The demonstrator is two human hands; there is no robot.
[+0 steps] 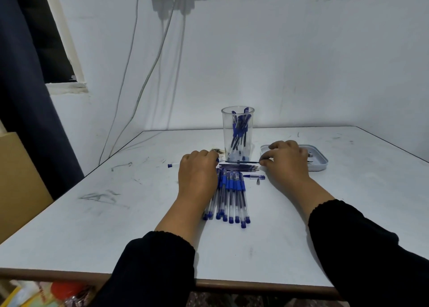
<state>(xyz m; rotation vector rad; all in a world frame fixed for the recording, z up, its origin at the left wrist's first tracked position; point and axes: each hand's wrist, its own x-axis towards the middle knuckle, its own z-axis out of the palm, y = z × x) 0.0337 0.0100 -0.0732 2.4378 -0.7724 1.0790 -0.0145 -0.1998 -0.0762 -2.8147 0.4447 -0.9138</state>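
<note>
White scuffed table [92,225] bears everything. Tall clear plastic cup [238,125] stands at centre back, blue pens upright inside. Shallow pale grey tray [322,165] sits right of cup, partly behind right hand [287,158]. Left hand [197,172], fingers curled, grips clear pen barrel with blue end plug [173,165], which sticks out left. Right hand pinches end of thin dark ink refill [241,162] lying between both hands, in front of cup. Row of finished blue-grip pens [232,195] lies between forearms. Spare dark refills [239,167] lie just below held refill. Loose blue cap [255,176] and small grey tip [258,181] lie right of row.

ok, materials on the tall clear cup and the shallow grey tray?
Tall clear cup: likely plastic, glossy; thin see-through wall shows the blue pens inside. Shallow grey tray: opaque, matte, rounded corners; plastic or painted metal, cannot tell.
</note>
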